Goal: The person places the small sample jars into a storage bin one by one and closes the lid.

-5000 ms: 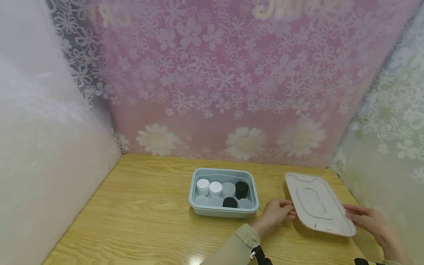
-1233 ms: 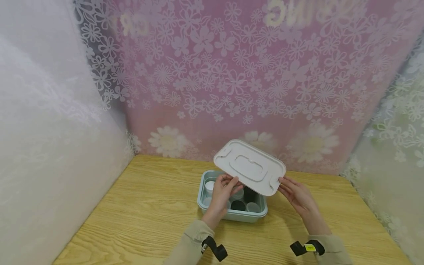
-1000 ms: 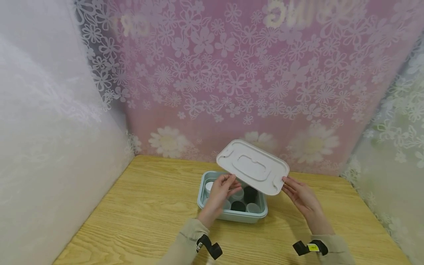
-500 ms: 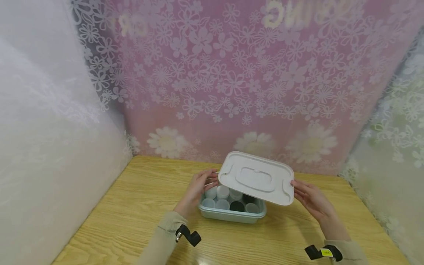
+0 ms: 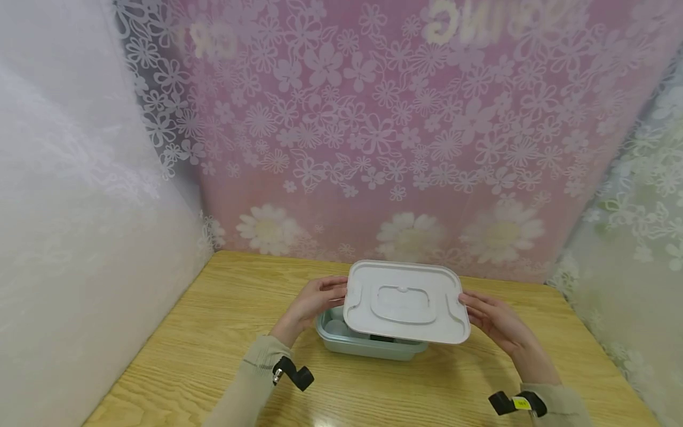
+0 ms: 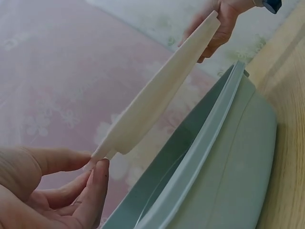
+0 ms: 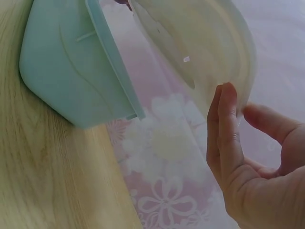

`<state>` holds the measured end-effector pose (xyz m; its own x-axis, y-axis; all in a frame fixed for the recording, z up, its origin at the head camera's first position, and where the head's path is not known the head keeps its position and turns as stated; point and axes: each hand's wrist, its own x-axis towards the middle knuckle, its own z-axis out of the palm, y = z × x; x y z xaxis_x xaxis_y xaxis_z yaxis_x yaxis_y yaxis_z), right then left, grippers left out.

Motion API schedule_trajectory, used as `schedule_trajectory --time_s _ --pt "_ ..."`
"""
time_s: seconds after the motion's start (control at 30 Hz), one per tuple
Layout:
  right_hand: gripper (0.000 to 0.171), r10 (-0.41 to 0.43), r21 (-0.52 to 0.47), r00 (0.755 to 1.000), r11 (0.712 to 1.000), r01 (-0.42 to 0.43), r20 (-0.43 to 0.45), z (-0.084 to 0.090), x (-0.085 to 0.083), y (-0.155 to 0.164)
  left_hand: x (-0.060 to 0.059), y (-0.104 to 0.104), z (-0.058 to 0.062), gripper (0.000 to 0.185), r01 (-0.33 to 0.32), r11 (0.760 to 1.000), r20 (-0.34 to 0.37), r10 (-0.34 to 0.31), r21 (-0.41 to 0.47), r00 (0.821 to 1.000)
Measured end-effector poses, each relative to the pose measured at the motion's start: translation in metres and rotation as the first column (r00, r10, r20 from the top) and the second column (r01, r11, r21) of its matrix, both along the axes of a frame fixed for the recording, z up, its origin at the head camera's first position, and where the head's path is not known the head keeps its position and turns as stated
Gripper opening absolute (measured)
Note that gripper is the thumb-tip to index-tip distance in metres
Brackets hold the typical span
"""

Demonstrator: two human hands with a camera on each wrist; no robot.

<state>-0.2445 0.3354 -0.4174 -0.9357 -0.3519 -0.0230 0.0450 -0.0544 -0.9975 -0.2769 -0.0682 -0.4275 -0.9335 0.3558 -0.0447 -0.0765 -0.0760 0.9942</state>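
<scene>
A white rectangular lid [image 5: 408, 302] hangs over the pale blue-green plastic box [image 5: 368, 349], covering most of its opening in the head view. My left hand [image 5: 315, 300] pinches the lid's left edge between thumb and fingertips. At the opposite end my right hand [image 5: 498, 320] pinches the right edge. Both wrist views show a gap between the lid [image 6: 157, 95] and the box's rim [image 7: 114, 62]. Inside the box, part of a translucent round jar [image 5: 336, 327] and a sliver of a black cap [image 5: 382, 338] show; the other jars are hidden under the lid.
The box stands on a wood-grain table [image 5: 224, 320]. A pink flowered curtain [image 5: 341, 148] rises behind the table's back edge. Pale sheets hang at the left [image 5: 96, 207] and right.
The lid came from the table's right side to over the box. In the last second my left hand shifted from its front edge to its left edge, and the lid lowered and levelled.
</scene>
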Motion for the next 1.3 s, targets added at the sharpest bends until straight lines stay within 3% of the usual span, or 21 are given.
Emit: schedule_trajectory --time_s 0.07,0.23,0.53,0.8,1.0,1.2,1.3 --pt "0.065 -0.007 0.038 1.000 0.999 0.007 -0.005 0.002 -0.003 -0.002 -0.001 0.000 0.000 0.044 -0.017 1.000 -0.006 0.017 -0.015 1.000" --pt "0.064 -0.046 0.076 0.999 0.996 0.046 -0.007 0.007 -0.006 -0.009 -0.002 0.001 0.001 0.043 -0.085 0.996 -0.023 0.084 -0.015 0.996" --pt "0.065 -0.117 0.155 0.987 0.979 0.134 -0.111 0.005 -0.005 -0.026 -0.003 -0.002 0.003 0.040 -0.158 0.987 -0.082 0.158 0.004 0.984" --pt "0.041 -0.231 0.122 0.933 0.954 0.272 -0.276 0.002 -0.005 -0.041 -0.005 -0.004 0.007 0.035 -0.228 0.972 -0.110 0.233 0.052 0.966" --pt "0.032 -0.300 0.015 0.886 0.945 0.326 -0.352 0.003 -0.006 -0.048 -0.004 -0.008 0.009 0.032 -0.264 0.963 -0.134 0.269 0.054 0.954" --pt "0.030 -0.346 -0.059 0.855 0.934 0.351 -0.387 0.001 -0.007 -0.052 -0.004 -0.016 0.005 0.032 -0.249 0.965 -0.084 0.256 0.086 0.963" --pt "0.030 -0.365 -0.084 0.840 0.928 0.363 -0.401 0.000 -0.008 -0.052 -0.003 -0.019 0.002 0.035 -0.203 0.976 -0.021 0.206 0.074 0.978"
